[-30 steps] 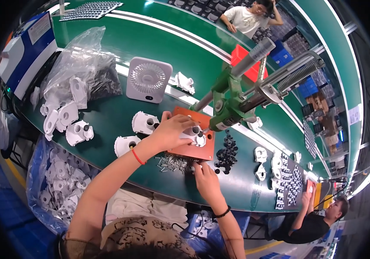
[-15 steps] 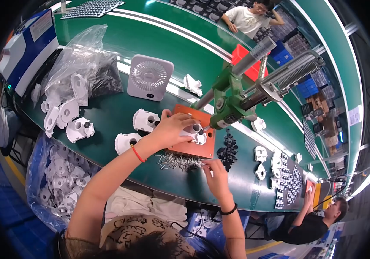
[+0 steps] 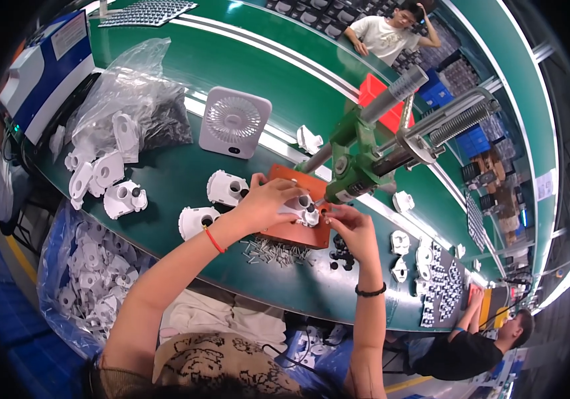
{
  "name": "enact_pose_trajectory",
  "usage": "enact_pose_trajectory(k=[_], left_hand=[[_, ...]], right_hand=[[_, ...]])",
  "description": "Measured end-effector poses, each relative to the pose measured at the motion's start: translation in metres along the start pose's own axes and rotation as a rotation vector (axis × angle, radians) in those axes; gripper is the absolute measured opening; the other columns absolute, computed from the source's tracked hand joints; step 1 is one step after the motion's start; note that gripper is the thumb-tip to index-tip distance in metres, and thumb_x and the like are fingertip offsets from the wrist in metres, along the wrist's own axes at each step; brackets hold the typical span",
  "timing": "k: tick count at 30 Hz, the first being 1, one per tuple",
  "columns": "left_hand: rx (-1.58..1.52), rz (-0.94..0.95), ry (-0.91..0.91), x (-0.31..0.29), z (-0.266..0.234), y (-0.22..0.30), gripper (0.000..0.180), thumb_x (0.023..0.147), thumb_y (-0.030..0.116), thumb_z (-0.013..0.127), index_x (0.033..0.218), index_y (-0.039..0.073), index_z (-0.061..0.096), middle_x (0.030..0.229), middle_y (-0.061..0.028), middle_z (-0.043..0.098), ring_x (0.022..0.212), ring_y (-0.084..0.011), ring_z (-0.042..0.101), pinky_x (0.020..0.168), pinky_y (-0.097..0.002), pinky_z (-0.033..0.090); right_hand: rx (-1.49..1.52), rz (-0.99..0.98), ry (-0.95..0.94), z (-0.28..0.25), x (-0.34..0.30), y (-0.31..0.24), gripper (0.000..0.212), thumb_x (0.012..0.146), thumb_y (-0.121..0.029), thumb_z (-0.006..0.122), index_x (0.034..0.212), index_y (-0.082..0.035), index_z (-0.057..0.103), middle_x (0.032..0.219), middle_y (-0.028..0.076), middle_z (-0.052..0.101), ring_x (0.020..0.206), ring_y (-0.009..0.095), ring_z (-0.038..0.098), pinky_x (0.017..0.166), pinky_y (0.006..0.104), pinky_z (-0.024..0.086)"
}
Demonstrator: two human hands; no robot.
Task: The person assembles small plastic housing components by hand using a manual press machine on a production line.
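Note:
My left hand point(image 3: 268, 205) is closed around a white plastic housing point(image 3: 308, 217) with a round opening and a black cap, holding it on an orange block point(image 3: 298, 174). My right hand point(image 3: 357, 233) is at the right side of that block, thumb and forefinger pinched together close to the housing. What lies in the pinch is too small to make out. Just in front of the block is a heap of small metal screws point(image 3: 275, 253). Small black caps point(image 3: 343, 258) lie partly hidden behind my right hand. A green hand press point(image 3: 351, 163) leans over the block.
Two white housings point(image 3: 226, 188) lie left of the block, near a white fan point(image 3: 235, 123). More housings point(image 3: 124, 199) and a clear plastic bag point(image 3: 132, 100) are further left. A lined bin of white parts point(image 3: 95, 279) stands below the edge. Two people are nearby, one across, one at right.
My right hand has moved from the screw heap up to the right side of the orange block. My left hand stays on the housing.

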State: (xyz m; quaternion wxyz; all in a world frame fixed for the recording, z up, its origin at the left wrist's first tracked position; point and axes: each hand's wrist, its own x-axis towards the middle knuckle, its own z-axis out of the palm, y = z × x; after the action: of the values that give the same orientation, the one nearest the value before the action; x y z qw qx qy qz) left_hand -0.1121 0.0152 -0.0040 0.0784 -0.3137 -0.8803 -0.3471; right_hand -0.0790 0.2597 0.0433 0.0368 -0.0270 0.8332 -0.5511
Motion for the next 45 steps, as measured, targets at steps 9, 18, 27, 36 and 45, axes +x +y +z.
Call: enact_pose_trajectory(k=[9, 18, 27, 36, 45], left_hand=[[-0.029, 0.011, 0.012, 0.000, 0.000, -0.001, 0.049, 0.077, 0.037, 0.068, 0.123, 0.027, 0.055, 0.124, -0.0052, 0.056, 0.114, -0.0160, 0.051, 0.092, -0.0408, 0.025], [-0.042, 0.026, 0.028, 0.001, 0.001, 0.000, 0.049, 0.076, 0.036, 0.069, 0.122, 0.024, 0.056, 0.124, -0.0035, 0.056, 0.115, -0.0149, 0.050, 0.092, -0.0407, 0.025], [-0.031, 0.010, 0.019, -0.001, 0.001, -0.002, 0.049, 0.076, 0.035, 0.070, 0.122, 0.024, 0.056, 0.124, -0.0019, 0.055, 0.116, -0.0144, 0.049, 0.093, -0.0414, 0.026], [-0.033, 0.014, 0.016, 0.002, 0.003, 0.000, 0.050, 0.075, 0.035, 0.071, 0.122, 0.025, 0.055, 0.123, -0.0004, 0.056, 0.115, -0.0137, 0.050, 0.093, -0.0421, 0.026], [-0.033, 0.004, 0.009, 0.000, 0.001, -0.002, 0.051, 0.074, 0.035, 0.071, 0.122, 0.025, 0.056, 0.123, -0.0004, 0.056, 0.115, -0.0139, 0.050, 0.093, -0.0426, 0.025]], right_hand=[[-0.061, -0.101, 0.074, 0.008, 0.022, -0.002, 0.015, 0.083, 0.004, 0.064, 0.095, 0.011, 0.062, 0.103, 0.009, 0.059, 0.071, 0.016, 0.067, 0.063, 0.0234, 0.055], [0.107, 0.072, -0.105, 0.001, 0.025, 0.004, 0.018, 0.090, 0.002, 0.054, 0.107, 0.008, 0.056, 0.088, 0.013, 0.067, 0.075, 0.016, 0.065, 0.065, 0.0258, 0.052], [-0.012, 0.178, -0.125, 0.008, 0.028, -0.019, 0.014, 0.089, -0.002, 0.059, 0.098, 0.007, 0.061, 0.086, 0.009, 0.068, 0.074, 0.012, 0.063, 0.066, 0.0238, 0.050], [-0.186, -0.065, -0.192, 0.001, 0.046, 0.012, 0.011, 0.085, 0.001, 0.062, 0.095, 0.000, 0.059, 0.092, 0.004, 0.065, 0.085, 0.013, 0.060, 0.077, 0.0268, 0.048], [-0.161, -0.257, -0.286, 0.008, 0.049, 0.000, 0.011, 0.082, 0.006, 0.061, 0.091, -0.001, 0.060, 0.087, 0.003, 0.062, 0.080, 0.011, 0.056, 0.071, 0.0251, 0.046]])
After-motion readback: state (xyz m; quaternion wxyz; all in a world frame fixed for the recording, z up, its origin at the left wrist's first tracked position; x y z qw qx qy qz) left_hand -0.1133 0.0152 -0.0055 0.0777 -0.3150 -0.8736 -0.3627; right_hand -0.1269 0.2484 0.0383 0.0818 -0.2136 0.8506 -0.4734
